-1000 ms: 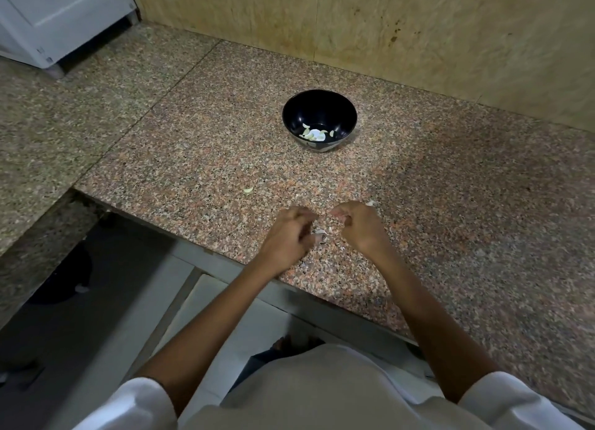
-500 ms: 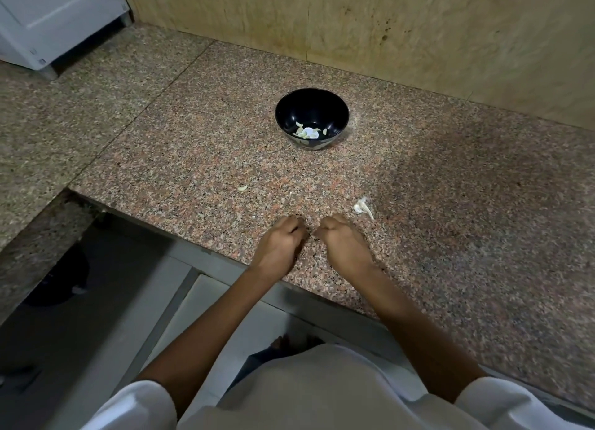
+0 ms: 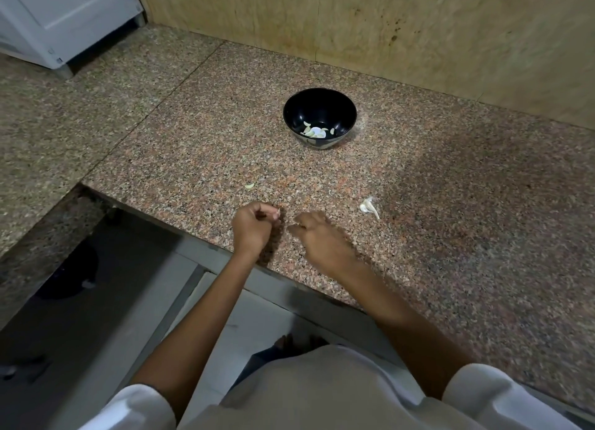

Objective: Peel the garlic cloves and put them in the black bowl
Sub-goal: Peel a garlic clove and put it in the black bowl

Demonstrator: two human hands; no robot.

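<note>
The black bowl (image 3: 341, 107) stands on the granite counter toward the back and holds several peeled garlic cloves (image 3: 314, 132). Near the counter's front edge, my left hand (image 3: 254, 228) is curled and pinches a small pale garlic clove (image 3: 276, 213) at its fingertips. My right hand (image 3: 320, 238) hovers just to its right, a small gap away. It is blurred, its fingers point left, and whether they hold anything is unclear. A garlic piece with papery skin (image 3: 368, 208) lies on the counter to the right of my right hand.
A small pale garlic scrap (image 3: 249, 186) lies on the counter left of centre. A tiled wall (image 3: 418, 37) rises behind the bowl. A white appliance (image 3: 64, 17) stands at the far left. The counter edge (image 3: 193, 236) drops to the floor below my hands.
My hands have pulled slightly apart; my right hand has moved a little to the right and is blurred. My left hand has stayed near the front edge with the clove.
</note>
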